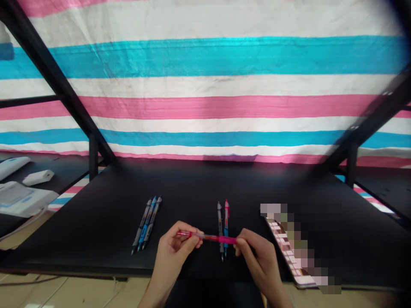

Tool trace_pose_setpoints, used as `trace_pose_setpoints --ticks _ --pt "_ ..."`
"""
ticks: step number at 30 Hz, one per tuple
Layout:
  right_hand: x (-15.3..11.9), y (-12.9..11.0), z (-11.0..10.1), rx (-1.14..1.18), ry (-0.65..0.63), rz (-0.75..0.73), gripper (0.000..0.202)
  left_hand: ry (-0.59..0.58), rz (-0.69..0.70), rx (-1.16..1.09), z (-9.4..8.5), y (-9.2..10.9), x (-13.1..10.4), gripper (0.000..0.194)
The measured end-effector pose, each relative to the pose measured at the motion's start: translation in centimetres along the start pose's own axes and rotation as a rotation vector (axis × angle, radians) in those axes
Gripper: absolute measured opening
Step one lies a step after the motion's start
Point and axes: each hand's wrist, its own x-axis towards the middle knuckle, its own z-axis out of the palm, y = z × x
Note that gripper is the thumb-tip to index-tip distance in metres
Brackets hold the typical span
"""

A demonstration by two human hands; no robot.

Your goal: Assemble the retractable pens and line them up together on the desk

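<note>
My left hand (177, 244) and my right hand (257, 256) hold a red pen (212, 238) level above the front of the black table. The left fingers pinch its thin red end, and the right fingers close around the tip by the pink grip. Behind the pen, a grey pen (220, 218) and a pen with a red top and blue grip (226, 220) lie side by side on the table. To the left of my left hand, a blue pen (148, 222) lies between two grey pens (141, 226) (153, 222).
A pink-and-white checked flat item (284, 246), partly pixelated, lies on the black table (96, 239) at the right. Black frame bars (61, 92) rise on both sides before a striped sheet (205, 55). White devices (25, 199) stand on a neighbouring table at the left.
</note>
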Motion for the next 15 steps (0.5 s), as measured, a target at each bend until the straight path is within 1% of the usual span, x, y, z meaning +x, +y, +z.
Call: trace_pose_setpoints --ticks 1,2,4,5,7,9,10,12,13,15 --pt "0.03 -0.02 -0.1 -0.004 -0.013 -0.011 0.042 -0.006 0.002 0.0 -0.06 -0.09 -0.03 0.022" --pt "0.05 -0.01 -0.15 0.012 -0.025 -0.017 0.042 -0.004 0.005 -0.004 -0.11 -0.2 -0.04 0.022" --pt "0.01 0.03 -0.05 0.073 -0.024 -0.001 0.024 0.028 0.014 -0.021 -0.21 -0.42 0.02 0.024" --pt "-0.02 0.06 0.07 0.098 -0.004 0.021 0.019 0.051 0.017 -0.032 -0.23 -0.5 0.08 0.025" --pt "-0.05 0.1 0.34 0.116 0.066 0.064 0.026 0.083 0.016 -0.055 -0.21 -0.59 0.21 0.026" --pt "-0.02 0.13 0.49 0.1 0.117 0.074 0.011 0.078 0.008 -0.06 -0.14 -0.58 0.3 0.026" --pt "0.02 0.15 0.47 0.089 0.1 0.07 0.007 0.069 0.004 -0.056 -0.12 -0.57 0.3 0.025" --pt "0.11 0.21 0.31 0.075 0.039 0.053 0.023 0.059 0.005 -0.045 -0.1 -0.54 0.26 0.025" --pt "0.13 0.26 0.21 0.077 0.009 0.045 0.026 0.058 0.008 -0.044 -0.12 -0.53 0.23 0.024" --pt "0.12 0.38 0.09 0.096 -0.021 0.036 0.019 0.061 0.01 -0.049 -0.17 -0.55 0.18 0.025"
